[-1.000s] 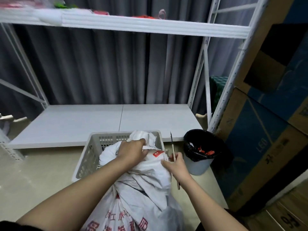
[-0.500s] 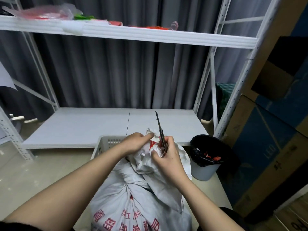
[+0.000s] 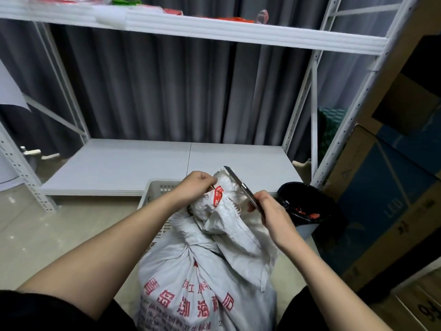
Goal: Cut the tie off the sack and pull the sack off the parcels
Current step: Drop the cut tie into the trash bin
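Head view, near to far: the sack stands between the forearms, its bunched neck pinched by the left hand. Right hand grips the knife, blade slanting toward eleven o'clock over the red tie, which lies at nine o'clock from that hand.

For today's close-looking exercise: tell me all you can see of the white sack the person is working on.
The sack looks like white woven plastic, printed with red characters low on its front. It stands upright on the floor, full and bulging, against a pale slotted basket behind it. Its neck is bunched and crumpled, with a frayed edge, and carries a red tag. The left hand grips the bunched neck; the right hand holds a knife angled across its top.
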The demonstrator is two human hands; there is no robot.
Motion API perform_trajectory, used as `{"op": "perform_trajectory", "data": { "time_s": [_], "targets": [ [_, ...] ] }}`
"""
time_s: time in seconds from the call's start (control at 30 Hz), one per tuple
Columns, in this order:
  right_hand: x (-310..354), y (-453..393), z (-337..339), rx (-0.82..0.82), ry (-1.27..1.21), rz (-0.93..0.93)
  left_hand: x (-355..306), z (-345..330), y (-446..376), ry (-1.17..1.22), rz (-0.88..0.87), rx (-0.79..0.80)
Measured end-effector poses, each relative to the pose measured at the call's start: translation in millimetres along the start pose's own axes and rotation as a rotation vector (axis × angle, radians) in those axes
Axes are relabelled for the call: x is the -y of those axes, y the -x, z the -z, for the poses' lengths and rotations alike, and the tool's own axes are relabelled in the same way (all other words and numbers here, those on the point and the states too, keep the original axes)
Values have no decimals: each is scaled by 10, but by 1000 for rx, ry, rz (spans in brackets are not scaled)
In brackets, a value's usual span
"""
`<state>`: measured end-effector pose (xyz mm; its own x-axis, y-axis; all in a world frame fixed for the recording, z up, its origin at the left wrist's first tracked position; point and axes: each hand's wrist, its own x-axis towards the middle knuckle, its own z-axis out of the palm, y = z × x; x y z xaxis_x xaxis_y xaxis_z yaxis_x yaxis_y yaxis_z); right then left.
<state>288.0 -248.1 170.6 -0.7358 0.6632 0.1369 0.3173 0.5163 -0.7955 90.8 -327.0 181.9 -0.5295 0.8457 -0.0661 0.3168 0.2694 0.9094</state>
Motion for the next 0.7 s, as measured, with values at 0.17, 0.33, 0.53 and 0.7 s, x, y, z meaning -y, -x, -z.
{"op": "perform_trajectory", "data": {
  "time_s": [0.17,0.33,0.53,0.7],
  "targets": [
    [-44,-30,286,148,121,-26,7,-13,-36,26,21,22],
    [29,-12,486,139,393,36,39,-27,-74,-215,-74,-60],
    [114,-43,440,110,688,113,96,-131,-97,-389,-118,-162],
    [165,-77,465,89,737,147,89,-135,-97,-370,-140,-192]
  ]
}}
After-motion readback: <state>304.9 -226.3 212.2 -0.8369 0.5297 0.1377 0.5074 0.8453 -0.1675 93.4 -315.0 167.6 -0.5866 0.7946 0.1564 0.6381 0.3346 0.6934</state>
